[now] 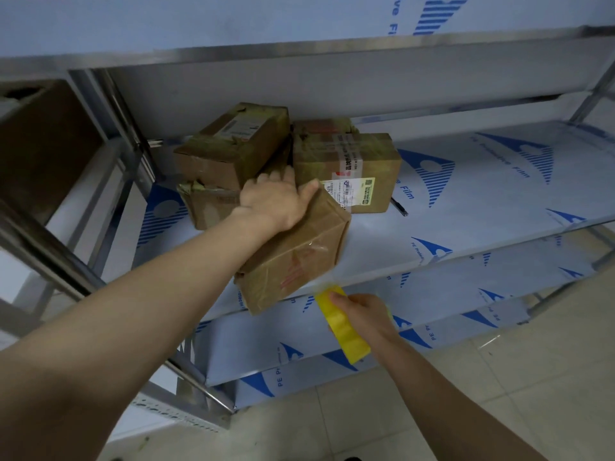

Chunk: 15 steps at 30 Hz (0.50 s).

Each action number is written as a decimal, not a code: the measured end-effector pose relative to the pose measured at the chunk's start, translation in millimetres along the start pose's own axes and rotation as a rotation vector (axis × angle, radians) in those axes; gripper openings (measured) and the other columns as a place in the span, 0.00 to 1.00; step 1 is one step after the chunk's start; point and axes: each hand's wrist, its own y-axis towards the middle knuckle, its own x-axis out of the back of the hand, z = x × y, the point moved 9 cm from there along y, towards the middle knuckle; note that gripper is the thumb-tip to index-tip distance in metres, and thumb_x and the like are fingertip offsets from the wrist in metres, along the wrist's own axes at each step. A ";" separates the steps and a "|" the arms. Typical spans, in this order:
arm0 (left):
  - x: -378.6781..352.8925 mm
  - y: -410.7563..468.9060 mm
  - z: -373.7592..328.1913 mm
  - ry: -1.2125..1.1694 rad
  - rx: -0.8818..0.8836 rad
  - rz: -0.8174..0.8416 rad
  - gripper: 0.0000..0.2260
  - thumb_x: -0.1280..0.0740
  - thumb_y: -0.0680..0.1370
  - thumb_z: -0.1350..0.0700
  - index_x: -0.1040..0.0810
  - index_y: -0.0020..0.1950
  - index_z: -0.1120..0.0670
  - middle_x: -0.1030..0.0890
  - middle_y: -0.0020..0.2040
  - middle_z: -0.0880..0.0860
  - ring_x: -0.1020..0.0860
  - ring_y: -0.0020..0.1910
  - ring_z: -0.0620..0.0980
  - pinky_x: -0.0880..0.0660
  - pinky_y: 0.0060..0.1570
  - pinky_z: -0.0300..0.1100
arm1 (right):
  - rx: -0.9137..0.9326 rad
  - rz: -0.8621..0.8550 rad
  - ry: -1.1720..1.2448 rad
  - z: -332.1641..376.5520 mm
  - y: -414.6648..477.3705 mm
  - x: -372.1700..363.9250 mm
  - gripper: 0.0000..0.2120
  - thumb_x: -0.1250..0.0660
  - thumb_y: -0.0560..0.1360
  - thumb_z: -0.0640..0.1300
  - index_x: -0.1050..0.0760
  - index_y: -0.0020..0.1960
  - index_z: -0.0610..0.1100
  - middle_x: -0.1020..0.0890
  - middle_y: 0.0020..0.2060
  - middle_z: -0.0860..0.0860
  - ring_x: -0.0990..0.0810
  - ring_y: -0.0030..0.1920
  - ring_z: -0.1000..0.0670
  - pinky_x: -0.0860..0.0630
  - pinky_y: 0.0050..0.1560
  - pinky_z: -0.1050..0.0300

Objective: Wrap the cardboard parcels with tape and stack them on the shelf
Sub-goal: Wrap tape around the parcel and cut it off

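Holds a tilted cardboard parcel (299,257) at the front edge of the film-covered metal shelf (466,201), left hand (276,201) on top with fingers curled over its far edge. Grips a yellow tape dispenser (342,324) in right hand (362,314), just below the parcel's near corner. Just behind: upper parcel (233,144) stacked on lower parcel (209,204), labelled parcel (349,168) beside them.
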 end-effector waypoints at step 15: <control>-3.1 23.9 33.8 -0.240 0.152 -0.095 0.29 0.49 0.78 0.33 0.29 0.33 0.56 0.26 0.35 0.54 0.26 0.37 0.55 0.33 0.36 0.45 | -0.048 -0.030 0.011 -5.0 23.5 -13.7 0.31 0.33 0.75 0.54 0.43 0.19 0.47 0.41 0.13 0.55 0.39 0.18 0.57 0.43 0.25 0.62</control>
